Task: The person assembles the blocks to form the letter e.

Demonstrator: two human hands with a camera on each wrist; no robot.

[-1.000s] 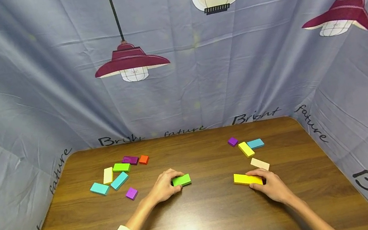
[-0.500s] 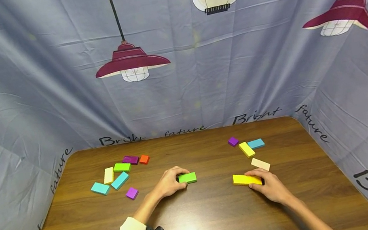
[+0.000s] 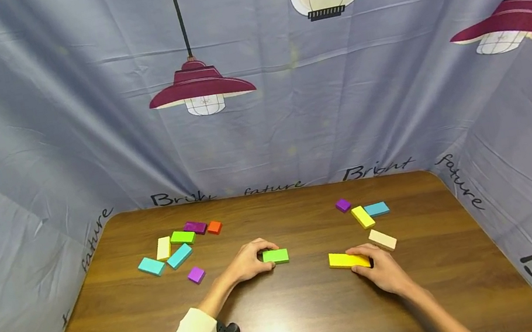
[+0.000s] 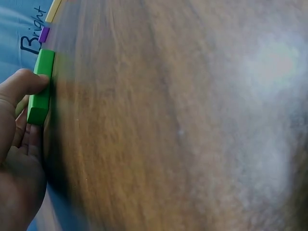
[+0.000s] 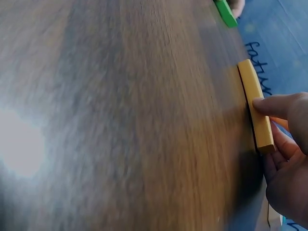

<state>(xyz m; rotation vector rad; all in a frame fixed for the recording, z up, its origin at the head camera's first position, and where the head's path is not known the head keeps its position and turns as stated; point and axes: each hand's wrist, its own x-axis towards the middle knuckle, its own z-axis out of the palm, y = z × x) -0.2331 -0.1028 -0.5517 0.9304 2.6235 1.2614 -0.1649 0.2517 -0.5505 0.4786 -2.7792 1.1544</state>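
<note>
Near the middle of the wooden table [image 3: 292, 315], my left hand [image 3: 248, 262] grips a bright green block [image 3: 275, 257] between thumb and fingers. The left wrist view shows the thumb on the near side of that green block [image 4: 41, 89]. To the right, my right hand [image 3: 381, 268] pinches a longer yellow block [image 3: 341, 260] by its right part. In the right wrist view the thumb lies against the side of the yellow block [image 5: 255, 106]. A gap of bare wood separates the two held blocks.
At the left lie a purple block [image 3: 196, 275], two cyan blocks [image 3: 180, 256], a pale yellow block [image 3: 163, 248], a green block [image 3: 183, 237], a dark magenta block [image 3: 195, 227] and an orange block [image 3: 214, 227]. A cream block [image 3: 383, 239], yellow block [image 3: 363, 217], blue block [image 3: 376, 209] and violet block [image 3: 343, 205] lie right.
My left hand has carried the green block to the right. My right hand has shifted slightly left with the yellow block, so the two are closer. The head view has turned a little.
</note>
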